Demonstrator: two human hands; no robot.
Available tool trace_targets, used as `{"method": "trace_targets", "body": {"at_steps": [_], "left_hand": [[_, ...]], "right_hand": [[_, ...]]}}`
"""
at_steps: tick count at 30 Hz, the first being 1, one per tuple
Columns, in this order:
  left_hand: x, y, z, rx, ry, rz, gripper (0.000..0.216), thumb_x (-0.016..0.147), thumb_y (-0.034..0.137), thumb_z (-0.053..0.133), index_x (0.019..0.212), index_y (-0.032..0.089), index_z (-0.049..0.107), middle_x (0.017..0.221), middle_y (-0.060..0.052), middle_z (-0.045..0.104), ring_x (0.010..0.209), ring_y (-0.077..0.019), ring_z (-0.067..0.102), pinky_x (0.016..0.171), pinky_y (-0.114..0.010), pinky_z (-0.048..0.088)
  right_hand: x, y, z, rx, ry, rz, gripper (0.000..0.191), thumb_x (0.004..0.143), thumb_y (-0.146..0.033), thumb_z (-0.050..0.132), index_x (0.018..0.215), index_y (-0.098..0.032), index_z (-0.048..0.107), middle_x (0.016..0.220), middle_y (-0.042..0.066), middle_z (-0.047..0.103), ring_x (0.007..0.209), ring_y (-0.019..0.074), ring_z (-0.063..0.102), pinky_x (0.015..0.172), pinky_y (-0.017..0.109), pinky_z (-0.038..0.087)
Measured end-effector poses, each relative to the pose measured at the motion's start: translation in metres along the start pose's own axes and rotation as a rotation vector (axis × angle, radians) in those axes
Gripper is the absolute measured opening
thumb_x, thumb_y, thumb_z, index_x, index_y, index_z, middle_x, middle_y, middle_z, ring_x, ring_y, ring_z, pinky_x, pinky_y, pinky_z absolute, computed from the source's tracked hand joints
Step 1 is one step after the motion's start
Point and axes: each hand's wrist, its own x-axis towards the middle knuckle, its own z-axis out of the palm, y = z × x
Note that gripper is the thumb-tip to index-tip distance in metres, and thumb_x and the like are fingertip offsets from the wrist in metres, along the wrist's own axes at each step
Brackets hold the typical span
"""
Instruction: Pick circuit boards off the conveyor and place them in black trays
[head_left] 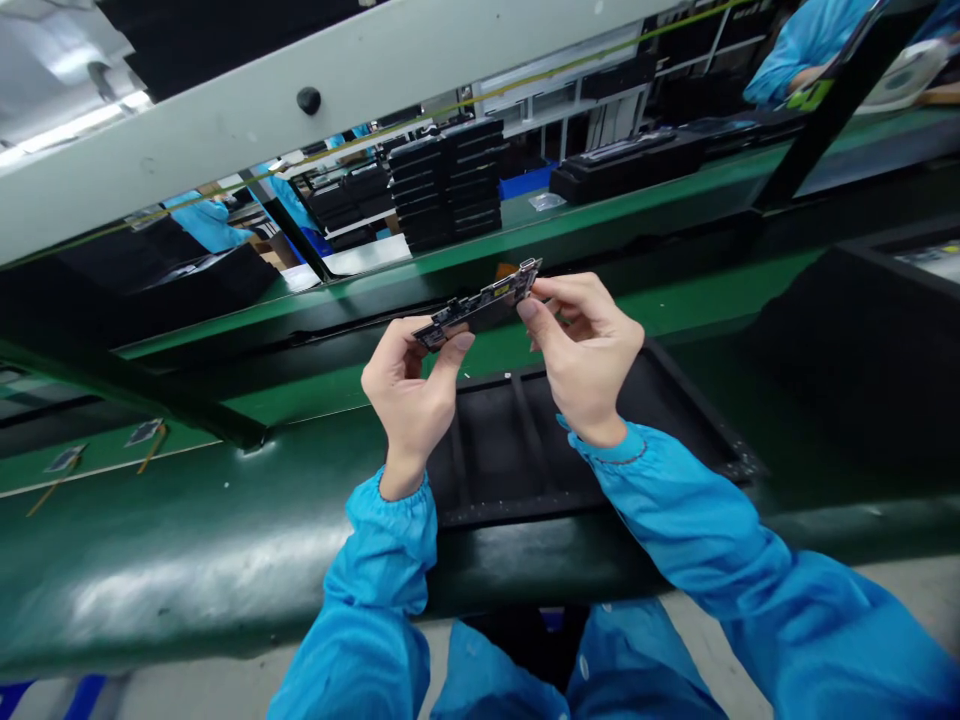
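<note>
Circuit board | seems light, stiff, but fragile | better to hold it by edges | fingers of left hand and right hand pinch its opposite ends

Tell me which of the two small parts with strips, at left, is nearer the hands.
The part on the right, closest to the green post; the other part lies farther left, farther from the left hand.

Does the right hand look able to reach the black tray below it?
Likely yes: the right hand is above the black tray with nothing visible between, though it pinches a circuit board that the left hand also holds.
</note>
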Motion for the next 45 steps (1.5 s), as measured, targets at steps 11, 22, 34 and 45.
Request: {"method": "trace_targets", "body": {"at_steps": [11, 22, 34, 45], "left_hand": [[0.006, 0.0, -0.005, -0.005, -0.025, -0.067, 0.033, 0.078, 0.038, 0.095, 0.085, 0.019, 0.069, 0.082, 0.0, 0.069, 0.076, -0.014, 0.066, 0.071, -0.025, 0.054], [0.007, -0.008, -0.004, -0.016, -0.126, -0.11, 0.044, 0.084, 0.057, 0.088, 0.09, 0.018, 0.069, 0.081, 0.0, 0.067, 0.074, -0.012, 0.065, 0.072, -0.023, 0.054], [0.007, -0.01, -0.001, -0.073, -0.106, -0.128, 0.044, 0.085, 0.056, 0.087, 0.093, 0.017, 0.068, 0.083, 0.0, 0.069, 0.073, -0.0113, 0.068, 0.073, -0.023, 0.059], [0.006, -0.01, 0.002, -0.08, -0.14, -0.125, 0.044, 0.086, 0.056, 0.087, 0.094, 0.017, 0.068, 0.083, -0.001, 0.071, 0.076, -0.0122, 0.069, 0.074, -0.022, 0.058]], "right_hand": [[0.026, -0.008, -0.022, 0.116, -0.276, 0.109, 0.042, 0.085, -0.061, 0.088, 0.085, -0.021, 0.076, 0.089, 0.004, 0.068, 0.072, 0.0143, 0.06, 0.056, 0.028, 0.052], [0.027, -0.007, -0.023, 0.207, -0.286, 0.126, 0.045, 0.081, -0.06, 0.093, 0.079, -0.019, 0.073, 0.079, 0.002, 0.064, 0.066, 0.0131, 0.059, 0.058, 0.027, 0.052], [0.025, -0.009, -0.015, 0.201, -0.303, 0.269, 0.055, 0.074, -0.069, 0.093, 0.085, -0.019, 0.073, 0.072, 0.0, 0.066, 0.058, 0.0122, 0.059, 0.052, 0.024, 0.051], [0.024, -0.006, -0.016, 0.196, -0.275, 0.289, 0.056, 0.075, -0.068, 0.092, 0.077, -0.018, 0.068, 0.063, -0.001, 0.06, 0.05, 0.0115, 0.054, 0.048, 0.025, 0.047]]}}
